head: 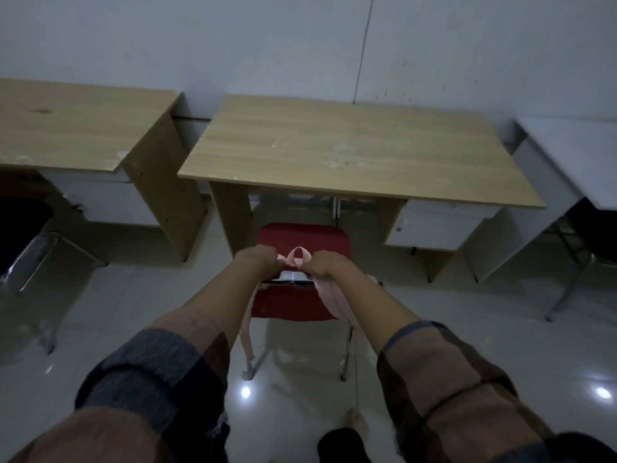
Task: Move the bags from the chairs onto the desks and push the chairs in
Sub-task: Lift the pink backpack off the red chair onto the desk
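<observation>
Hands are seen close together at the top of a red chair's (302,235) backrest, where a pink bag (329,289) is hung. The left hand (258,260) is curled shut around a pink strap at the left side of the bag's carry loop (298,255); the right hand (322,265) is likewise clenched on the pink strap at the loop's right side. The small loop stands up between the two fists. Pink straps are seen trailing down — one broad band over the right side of the backrest, another hanging down by the left rear leg. How much of the bag's body lies on the seat cannot be told, since it is hidden by the hands and backrest.

The chair is placed facing a wooden desk (350,152), its seat partly under the desk's front edge, its backrest and rear legs well out on the glossy tiled floor (117,295). A grey drawer unit (437,225) is fitted beneath the desk's right side.

A second wooden desk (76,125) is set to the left, with a dark chair (23,225) in front of it — a grey desk (574,155) is seen at the far right. Both forearms are covered to the elbow by rolled plaid sleeves (444,379).
</observation>
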